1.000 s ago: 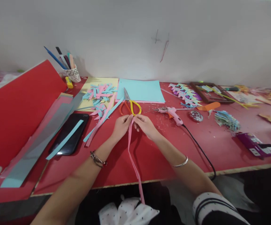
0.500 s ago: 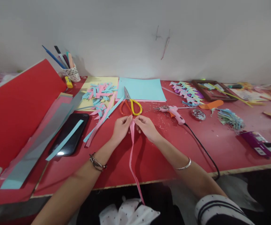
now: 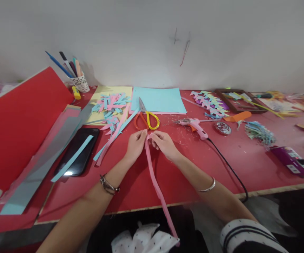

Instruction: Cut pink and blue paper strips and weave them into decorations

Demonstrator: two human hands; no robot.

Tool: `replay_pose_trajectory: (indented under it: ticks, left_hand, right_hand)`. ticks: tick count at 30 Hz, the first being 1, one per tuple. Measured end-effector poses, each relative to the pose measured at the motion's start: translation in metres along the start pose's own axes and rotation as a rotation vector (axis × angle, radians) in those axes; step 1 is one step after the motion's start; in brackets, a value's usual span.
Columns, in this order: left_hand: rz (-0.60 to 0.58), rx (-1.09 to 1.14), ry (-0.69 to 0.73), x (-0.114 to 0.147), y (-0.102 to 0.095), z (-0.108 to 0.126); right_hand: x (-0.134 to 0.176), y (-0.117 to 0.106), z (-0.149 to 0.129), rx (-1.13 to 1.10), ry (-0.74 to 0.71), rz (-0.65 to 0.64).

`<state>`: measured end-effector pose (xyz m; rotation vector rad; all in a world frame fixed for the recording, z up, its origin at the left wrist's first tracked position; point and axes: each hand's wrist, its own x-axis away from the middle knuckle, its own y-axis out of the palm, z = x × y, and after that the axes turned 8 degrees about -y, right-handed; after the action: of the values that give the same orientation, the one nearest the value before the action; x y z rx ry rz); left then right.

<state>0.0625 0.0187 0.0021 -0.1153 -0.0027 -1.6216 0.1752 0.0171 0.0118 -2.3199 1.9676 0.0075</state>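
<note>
A long pink paper strip (image 3: 154, 182) is pinched at its upper end between my left hand (image 3: 136, 143) and my right hand (image 3: 165, 143). Both hands are closed, thumbs and fingertips nearly meeting over the red table (image 3: 131, 189). From there the strip hangs down past the table's front edge, its lower end over my lap. Just beyond my fingertips lie scissors (image 3: 153, 120) with one yellow and one orange handle, blades slightly apart and pointing away from me. The part of the strip inside my fingers is mostly hidden.
Cut paper pieces (image 3: 112, 103) and long strips lie at left, beside a black phone (image 3: 75, 161) with a blue strip across it. Blue paper (image 3: 159, 100) sits behind the scissors. A pink glue gun (image 3: 198, 128) with its cord lies right; a pen cup (image 3: 80, 83) stands back left.
The strip's hanging part has swung to the right and turned its broader face towards me. My hands stay in nearly the same place, still pinching its upper end.
</note>
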Motion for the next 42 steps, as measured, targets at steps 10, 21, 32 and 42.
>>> replay_pose_trajectory:
  ticks: [10,21,32,42]
  left_hand:
    - [-0.086,-0.006,-0.037,0.0043,0.0044,0.0052]
    - [-0.077,0.004,-0.066,0.0023,0.0031,0.0047]
    - [-0.056,-0.003,-0.071,0.004,0.0051,0.0011]
    - [-0.102,0.002,-0.105,0.0046,0.0036,0.0057]
  right_hand:
    - [-0.0015,-0.0001,-0.0005,-0.067,-0.016,0.065]
    - [0.0002,0.0012,-0.0024,-0.053,-0.082,0.103]
    - [0.001,0.0029,-0.0026,-0.057,-0.11,0.07]
    - [-0.0001,0.0015,0.0007,-0.066,-0.072,0.164]
